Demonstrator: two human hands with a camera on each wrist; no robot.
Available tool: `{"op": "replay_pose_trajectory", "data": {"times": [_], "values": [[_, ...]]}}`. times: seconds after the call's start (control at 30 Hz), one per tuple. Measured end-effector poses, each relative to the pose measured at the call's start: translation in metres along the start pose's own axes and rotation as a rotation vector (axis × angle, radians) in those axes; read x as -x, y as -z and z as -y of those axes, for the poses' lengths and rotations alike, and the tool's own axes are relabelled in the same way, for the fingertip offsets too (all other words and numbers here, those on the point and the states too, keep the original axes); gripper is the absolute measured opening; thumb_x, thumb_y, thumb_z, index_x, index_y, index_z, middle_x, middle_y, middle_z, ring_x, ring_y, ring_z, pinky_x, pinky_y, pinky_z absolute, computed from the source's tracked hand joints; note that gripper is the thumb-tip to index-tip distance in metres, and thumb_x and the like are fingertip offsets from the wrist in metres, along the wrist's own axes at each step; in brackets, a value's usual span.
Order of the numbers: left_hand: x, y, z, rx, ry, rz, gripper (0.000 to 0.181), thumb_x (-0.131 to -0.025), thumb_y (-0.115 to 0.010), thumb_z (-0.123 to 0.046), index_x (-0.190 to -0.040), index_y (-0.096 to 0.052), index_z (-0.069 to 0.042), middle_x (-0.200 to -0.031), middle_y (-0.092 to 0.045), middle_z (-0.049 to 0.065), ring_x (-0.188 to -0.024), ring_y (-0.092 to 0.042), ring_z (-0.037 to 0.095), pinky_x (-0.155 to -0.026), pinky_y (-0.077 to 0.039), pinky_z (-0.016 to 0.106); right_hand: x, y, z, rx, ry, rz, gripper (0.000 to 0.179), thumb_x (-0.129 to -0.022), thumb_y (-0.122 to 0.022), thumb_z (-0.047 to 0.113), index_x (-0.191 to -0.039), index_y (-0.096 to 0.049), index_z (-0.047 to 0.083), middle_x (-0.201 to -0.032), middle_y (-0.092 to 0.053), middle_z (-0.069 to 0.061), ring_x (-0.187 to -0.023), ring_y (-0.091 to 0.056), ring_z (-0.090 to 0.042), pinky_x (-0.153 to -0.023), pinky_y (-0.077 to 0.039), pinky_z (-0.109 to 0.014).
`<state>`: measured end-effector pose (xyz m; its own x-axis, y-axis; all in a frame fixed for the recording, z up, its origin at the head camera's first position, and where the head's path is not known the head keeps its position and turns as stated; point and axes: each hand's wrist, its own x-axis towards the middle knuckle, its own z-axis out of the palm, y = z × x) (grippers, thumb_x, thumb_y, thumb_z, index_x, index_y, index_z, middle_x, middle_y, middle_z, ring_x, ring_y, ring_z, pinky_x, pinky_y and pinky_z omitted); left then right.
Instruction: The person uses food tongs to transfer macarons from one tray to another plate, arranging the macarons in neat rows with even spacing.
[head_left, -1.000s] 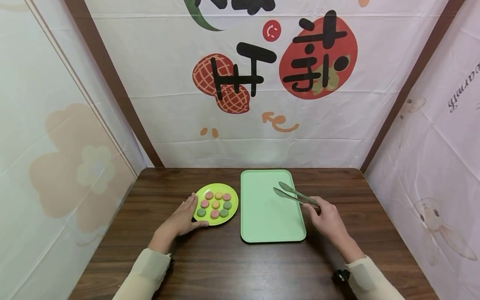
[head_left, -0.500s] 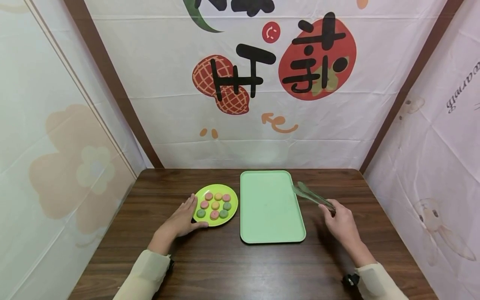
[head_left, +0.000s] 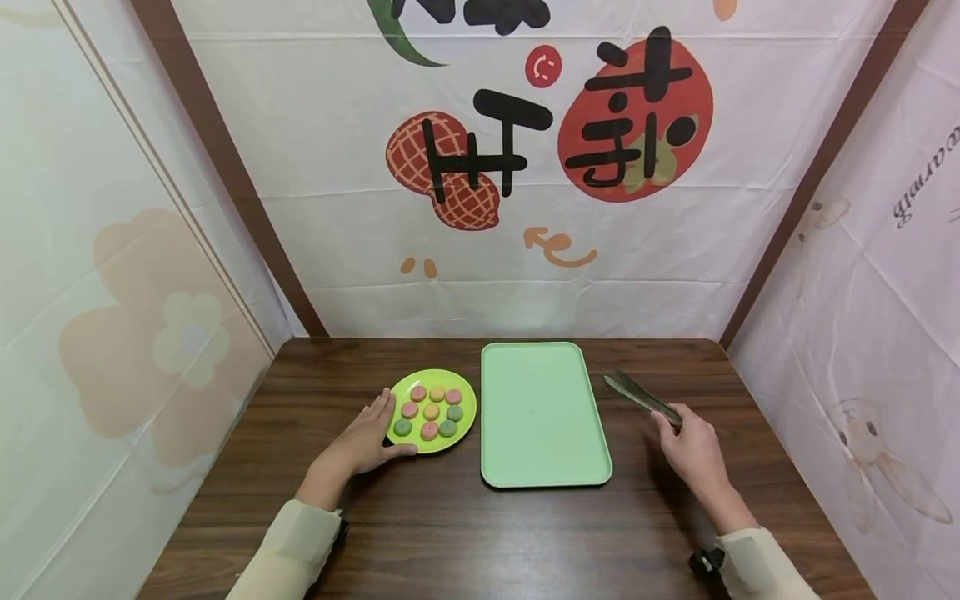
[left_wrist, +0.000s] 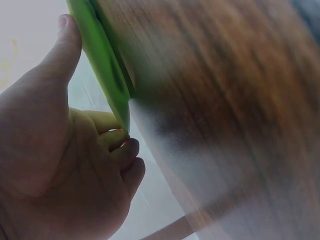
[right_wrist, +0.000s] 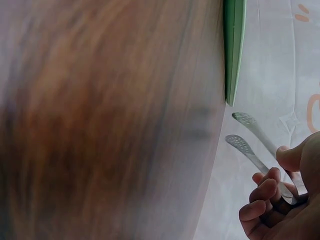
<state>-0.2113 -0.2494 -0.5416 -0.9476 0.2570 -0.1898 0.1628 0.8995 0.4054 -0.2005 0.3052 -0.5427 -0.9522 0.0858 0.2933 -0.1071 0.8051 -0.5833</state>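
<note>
A yellow-green plate on the left half of the table bears several pink, yellow and green macarons. My left hand holds this plate by its left rim, thumb along the near edge and fingers at the far left. In the left wrist view some fingertips bend in at the plate's edge. Metal tongs are gripped in my right hand, right of the pale green tray. The right wrist view shows the tongs' perforated tips apart with nothing between them.
The tray stands between the plate and my right hand, on a dark wooden table. A white printed cloth hangs behind the table's back edge, and similar cloths hang at both sides.
My right hand has moved right with the tongs, from over the tray to beside it. The tongs' tips look closer together in the head view. My left hand and the plate have stayed put.
</note>
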Motion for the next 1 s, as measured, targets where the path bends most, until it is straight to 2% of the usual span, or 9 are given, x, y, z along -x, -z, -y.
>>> {"op": "replay_pose_trajectory", "data": {"times": [0.3, 0.5, 0.8, 1.0], "values": [[0.0013, -0.0003, -0.0003, -0.005, -0.008, -0.006, 0.115, -0.097, -0.073, -0.060, -0.167, -0.015, 0.011, -0.176, -0.009, 0.031, -0.163, -0.014, 0.046, -0.132, -0.019, 0.060, 0.0021, 0.0015, 0.0014, 0.040, -0.047, 0.023, 0.037, -0.107, -0.068, 0.024, -0.123, -0.068, -0.010, -0.093, -0.073, -0.025, -0.068, -0.063, -0.030, -0.062, -0.053, -0.051], [0.0022, -0.0003, -0.0001, -0.002, -0.011, -0.012, 0.115, -0.097, -0.073, -0.061, -0.167, -0.015, 0.011, -0.176, -0.009, 0.031, -0.163, -0.015, 0.046, -0.131, -0.019, 0.061, 0.0023, 0.0024, 0.0054, 0.073, -0.073, 0.037, 0.037, -0.107, -0.068, 0.025, -0.121, -0.068, -0.009, -0.098, -0.074, -0.027, -0.080, -0.071, -0.043, -0.069, -0.056, -0.061], [0.0050, 0.0018, 0.0016, -0.029, -0.029, -0.065, 0.114, -0.098, -0.073, -0.060, -0.167, -0.017, 0.011, -0.175, -0.012, 0.031, -0.163, -0.016, 0.045, -0.132, -0.017, 0.060, 0.0021, 0.0046, 0.0068, 0.136, -0.145, 0.127, 0.044, -0.105, -0.067, 0.030, -0.127, -0.067, -0.008, -0.099, -0.075, -0.027, -0.074, -0.070, -0.039, -0.062, -0.056, -0.056], [0.0070, 0.0064, 0.0025, -0.076, -0.043, -0.118, 0.110, -0.099, -0.073, -0.058, -0.166, -0.020, 0.011, -0.175, -0.015, 0.031, -0.162, -0.018, 0.046, -0.132, -0.016, 0.061, 0.0016, 0.0066, 0.0079, 0.173, -0.146, 0.186, 0.047, -0.105, -0.068, 0.035, -0.125, -0.069, -0.007, -0.101, -0.075, -0.026, -0.073, -0.070, -0.038, -0.060, -0.056, -0.055]]}}
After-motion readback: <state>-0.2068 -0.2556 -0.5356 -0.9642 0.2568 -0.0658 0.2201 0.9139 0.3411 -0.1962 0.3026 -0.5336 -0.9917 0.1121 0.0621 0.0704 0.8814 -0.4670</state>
